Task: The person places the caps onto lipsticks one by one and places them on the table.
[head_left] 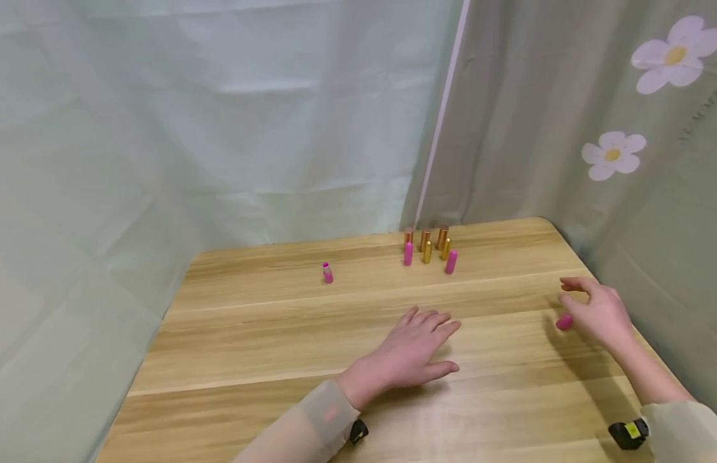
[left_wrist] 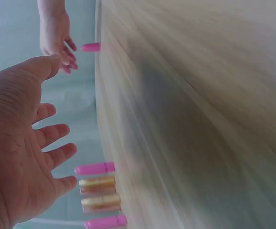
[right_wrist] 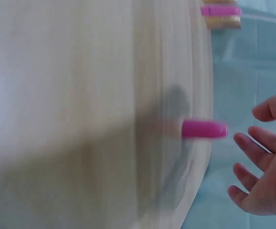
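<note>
My right hand point(head_left: 601, 312) hovers near the table's right side, fingers loosely bent and holding nothing. Just beside it stands a pink round-topped tube point(head_left: 564, 322), like a lipstick cap. The right wrist view has this pink tube point(right_wrist: 204, 129) upright, with my fingertips point(right_wrist: 242, 139) a short gap from its top. Fingers spread, my left hand point(head_left: 413, 354) is held over the middle of the table with nothing in it. Farther back left stands a pink lipstick point(head_left: 327, 273) with a silver band and a magenta tip showing.
At the table's back edge stand several tubes: copper ones point(head_left: 426, 239) behind, gold ones point(head_left: 427, 253) before them, and pink ones point(head_left: 451, 262) at either side. Pale curtains point(head_left: 312, 128) hang behind the wooden table point(head_left: 248, 347) and along its sides.
</note>
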A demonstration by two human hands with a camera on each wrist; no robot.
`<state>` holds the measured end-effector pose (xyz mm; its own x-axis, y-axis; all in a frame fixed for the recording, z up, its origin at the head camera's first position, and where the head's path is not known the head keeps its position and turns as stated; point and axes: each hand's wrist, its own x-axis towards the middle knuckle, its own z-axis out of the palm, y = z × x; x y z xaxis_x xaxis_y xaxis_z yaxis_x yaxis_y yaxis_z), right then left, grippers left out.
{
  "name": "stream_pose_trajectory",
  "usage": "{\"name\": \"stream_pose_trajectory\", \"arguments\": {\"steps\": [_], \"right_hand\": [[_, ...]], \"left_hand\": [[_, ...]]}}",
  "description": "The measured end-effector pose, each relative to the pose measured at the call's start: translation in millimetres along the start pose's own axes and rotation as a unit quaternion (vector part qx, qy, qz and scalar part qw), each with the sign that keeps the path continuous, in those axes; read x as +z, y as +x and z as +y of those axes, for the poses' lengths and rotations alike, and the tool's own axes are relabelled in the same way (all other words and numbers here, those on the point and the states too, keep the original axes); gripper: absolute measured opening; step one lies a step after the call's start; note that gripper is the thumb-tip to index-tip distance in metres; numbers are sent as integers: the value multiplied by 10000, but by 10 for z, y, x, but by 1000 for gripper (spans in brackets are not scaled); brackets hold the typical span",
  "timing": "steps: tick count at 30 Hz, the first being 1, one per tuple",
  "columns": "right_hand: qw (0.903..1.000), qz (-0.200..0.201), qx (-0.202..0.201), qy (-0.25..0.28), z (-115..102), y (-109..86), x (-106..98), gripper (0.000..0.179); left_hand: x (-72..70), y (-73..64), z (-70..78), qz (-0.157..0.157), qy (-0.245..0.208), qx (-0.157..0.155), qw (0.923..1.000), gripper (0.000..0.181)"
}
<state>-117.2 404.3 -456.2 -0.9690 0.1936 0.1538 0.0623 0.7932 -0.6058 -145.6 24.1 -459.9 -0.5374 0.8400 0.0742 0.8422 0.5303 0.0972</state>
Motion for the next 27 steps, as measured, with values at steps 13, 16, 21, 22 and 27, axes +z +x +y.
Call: {"name": "stream_pose_trajectory", "arguments": {"steps": [13, 16, 21, 22, 27], "right_hand": [[9975, -528, -291, -378, 228, -183, 83, 52], [9978, -416, -323, -405, 240, -198, 106, 49], [9981, -280, -348, -432, 279, -217, 136, 40], [9982, -246, -346, -428, 284, -224, 140, 38], [9995, -106, -178, -242, 247, -286, 132, 37]], "left_hand": [[73, 133, 202, -373, 62, 331, 9987, 73], [95, 127, 201, -368, 74, 336, 9987, 72], [116, 102, 190, -361, 45, 333, 9988, 72], [120, 96, 187, -358, 41, 334, 9988, 72], [117, 53, 132, -396, -80, 267, 9988, 70]]}}
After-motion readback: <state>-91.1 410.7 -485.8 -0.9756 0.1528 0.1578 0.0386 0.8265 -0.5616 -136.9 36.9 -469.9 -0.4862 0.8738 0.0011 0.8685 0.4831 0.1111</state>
